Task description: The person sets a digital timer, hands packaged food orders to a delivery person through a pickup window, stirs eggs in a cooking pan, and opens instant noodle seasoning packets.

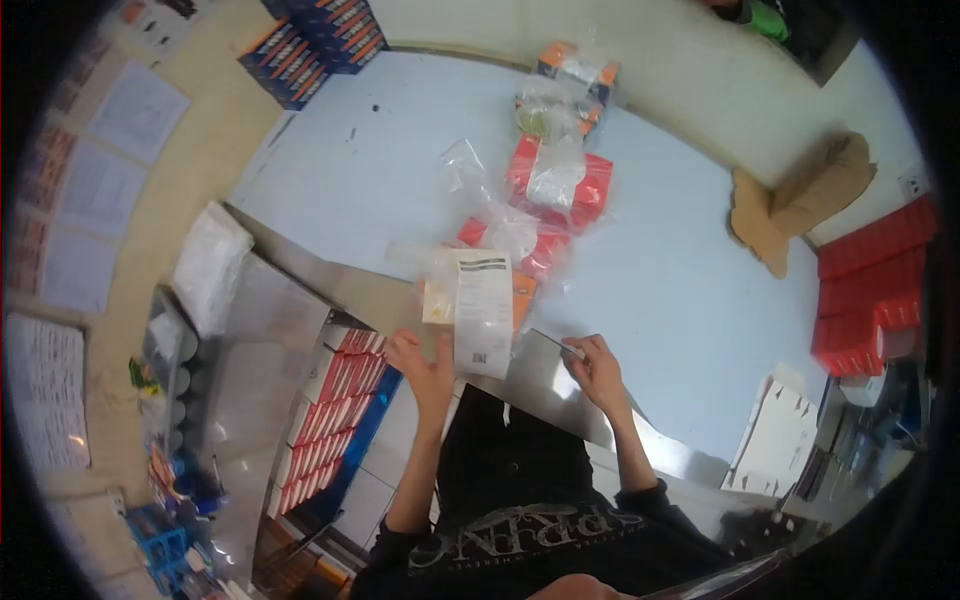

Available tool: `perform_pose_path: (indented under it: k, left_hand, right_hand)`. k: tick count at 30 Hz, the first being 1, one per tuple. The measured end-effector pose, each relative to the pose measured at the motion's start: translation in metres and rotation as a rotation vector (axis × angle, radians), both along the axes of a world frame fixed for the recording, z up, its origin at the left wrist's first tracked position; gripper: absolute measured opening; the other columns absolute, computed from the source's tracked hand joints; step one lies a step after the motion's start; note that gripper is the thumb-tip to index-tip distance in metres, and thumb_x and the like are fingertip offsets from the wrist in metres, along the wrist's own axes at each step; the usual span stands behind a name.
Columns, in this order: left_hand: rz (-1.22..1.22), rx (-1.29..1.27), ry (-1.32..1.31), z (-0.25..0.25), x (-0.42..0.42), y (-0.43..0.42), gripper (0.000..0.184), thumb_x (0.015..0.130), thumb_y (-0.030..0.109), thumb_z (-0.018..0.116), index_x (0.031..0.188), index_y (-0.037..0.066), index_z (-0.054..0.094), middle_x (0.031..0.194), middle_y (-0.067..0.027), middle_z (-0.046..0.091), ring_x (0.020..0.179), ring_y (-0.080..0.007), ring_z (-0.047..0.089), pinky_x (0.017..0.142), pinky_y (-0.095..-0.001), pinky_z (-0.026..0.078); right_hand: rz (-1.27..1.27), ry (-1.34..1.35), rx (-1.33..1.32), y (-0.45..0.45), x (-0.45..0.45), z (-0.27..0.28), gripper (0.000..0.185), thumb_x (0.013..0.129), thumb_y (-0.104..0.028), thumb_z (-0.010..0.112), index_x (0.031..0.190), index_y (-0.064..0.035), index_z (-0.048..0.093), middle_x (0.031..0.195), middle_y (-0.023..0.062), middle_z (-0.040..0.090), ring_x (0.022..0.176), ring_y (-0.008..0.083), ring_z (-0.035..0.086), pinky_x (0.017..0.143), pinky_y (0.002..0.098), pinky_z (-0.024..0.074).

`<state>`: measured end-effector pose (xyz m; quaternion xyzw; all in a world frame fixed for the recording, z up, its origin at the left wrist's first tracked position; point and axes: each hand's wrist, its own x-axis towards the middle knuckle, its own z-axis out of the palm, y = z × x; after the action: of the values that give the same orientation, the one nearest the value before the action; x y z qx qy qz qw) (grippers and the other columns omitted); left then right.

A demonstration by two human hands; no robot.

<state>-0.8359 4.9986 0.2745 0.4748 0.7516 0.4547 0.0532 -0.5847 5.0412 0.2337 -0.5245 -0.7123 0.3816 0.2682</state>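
Note:
A white printed receipt (484, 310) lies over an orange and yellow box (438, 300) in clear plastic at the near edge of the table. My left hand (424, 366) is just left of the receipt's lower part, fingers apart and holding nothing visible. To the right of the receipt, my right hand (598, 372) is closed on a thin pen-like object (560, 344). Beyond the box sit a red package (540, 246) in clear plastic and, behind it, a larger red package (592, 188) with a white paper on it.
Dark blue and orange boxes (290, 60) stand at the back left; a similar bagged box (592, 75) is at the back. Brown cardboard (810, 190) and stacked red boxes (870, 290) are at right, near white cartons (775, 435). Red-and-white packs (335, 420) fill a compartment below left.

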Motion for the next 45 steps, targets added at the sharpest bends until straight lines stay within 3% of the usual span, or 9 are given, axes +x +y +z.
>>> perform_pose_path:
  k: [9,11,20,23,26,33,39,42,45]
  left_hand:
    - [-0.122,-0.016,-0.666,-0.019,-0.086,0.050,0.034,0.064,-0.007,0.040,0.097,0.000,0.033,0.094,-0.0080,0.033,0.090,-0.0177,0.033,0.089,-0.0264,0.024]
    - [-0.138,-0.044,-0.723,-0.018,-0.091,0.056,0.041,0.063,-0.010,0.038,0.102,0.000,0.033,0.096,-0.0072,0.033,0.092,-0.0173,0.034,0.089,-0.0256,0.025]
    - [-0.379,-0.194,-0.753,0.008,-0.092,0.075,0.063,0.054,0.004,0.064,0.111,0.000,0.037,0.108,-0.0111,0.033,0.101,-0.0209,0.037,0.096,-0.0325,0.026]
    - [-0.836,-0.430,0.112,0.026,-0.089,0.084,0.068,0.050,0.016,0.070,0.110,0.000,0.042,0.108,-0.0140,0.035,0.103,-0.0269,0.035,0.095,-0.0379,0.026]
    - [-0.732,-0.277,0.022,0.029,-0.072,0.082,0.087,0.062,0.023,0.071,0.128,0.004,0.018,0.112,-0.0122,0.040,0.102,-0.0212,0.045,0.096,-0.0409,0.029]
    - [-0.404,-0.215,-0.609,-0.003,-0.085,0.061,0.053,0.065,0.020,0.064,0.110,0.005,0.041,0.113,-0.0149,0.037,0.110,-0.0289,0.035,0.093,-0.0399,0.029]
    - [0.047,-0.077,-1.312,-0.044,-0.145,0.017,0.039,0.077,0.010,0.051,0.113,0.010,0.038,0.111,-0.0060,0.045,0.106,-0.0209,0.042,0.089,-0.0350,0.034]
    - [0.167,-0.120,-1.804,-0.039,-0.155,0.011,0.010,0.085,0.024,0.051,0.090,0.015,0.052,0.088,0.0028,0.053,0.088,-0.0153,0.050,0.076,-0.0333,0.043]
    - [-0.108,-0.118,-1.810,-0.070,-0.170,-0.001,0.025,0.083,0.028,0.051,0.106,0.020,0.048,0.101,0.0017,0.052,0.097,-0.0168,0.048,0.085,-0.0359,0.036]
  right_hand:
    - [-0.511,-0.144,-0.174,-0.026,-0.027,-0.052,0.026,0.073,-0.005,0.053,0.098,-0.0092,0.059,0.090,0.0129,0.048,0.082,0.0280,0.052,0.070,0.0344,0.0434]
    - [-0.497,-0.217,-0.082,-0.030,-0.029,-0.058,0.021,0.077,-0.005,0.054,0.097,-0.0062,0.060,0.091,0.0098,0.047,0.070,0.0165,0.051,0.064,0.0265,0.0434]
    - [-0.587,-0.177,-0.099,-0.006,-0.047,-0.040,0.025,0.073,-0.002,0.056,0.096,-0.0096,0.061,0.093,0.0070,0.046,0.062,0.0118,0.045,0.057,0.0236,0.0405]
    - [-0.617,-0.144,-0.106,0.006,-0.054,-0.030,0.025,0.073,-0.003,0.056,0.096,-0.0107,0.062,0.093,0.0063,0.046,0.063,0.0104,0.044,0.056,0.0222,0.0394]
    - [-0.638,-0.137,-0.158,0.021,-0.058,-0.019,0.023,0.075,-0.006,0.055,0.097,-0.0109,0.061,0.094,0.0104,0.047,0.074,0.0187,0.046,0.060,0.0279,0.0414]
    - [-0.651,-0.133,-0.073,0.046,-0.045,-0.010,0.025,0.074,-0.004,0.055,0.096,-0.0119,0.061,0.088,0.0080,0.048,0.067,0.0157,0.044,0.057,0.0260,0.0392]
    - [-0.218,0.162,-0.391,0.096,-0.041,0.094,0.035,0.072,-0.009,0.062,0.106,-0.0061,0.057,0.089,0.0065,0.059,0.077,0.0139,0.055,0.065,0.0264,0.0423]
    - [0.383,-0.118,0.204,0.127,-0.095,0.123,0.057,0.066,-0.023,0.069,0.117,-0.0072,0.048,0.109,0.0103,0.053,0.103,0.0244,0.048,0.086,0.0359,0.0369]
    - [0.705,-0.275,0.240,0.129,-0.148,0.107,0.077,0.063,-0.032,0.069,0.129,-0.0103,0.034,0.127,0.0123,0.039,0.113,0.0326,0.037,0.095,0.0423,0.0269]
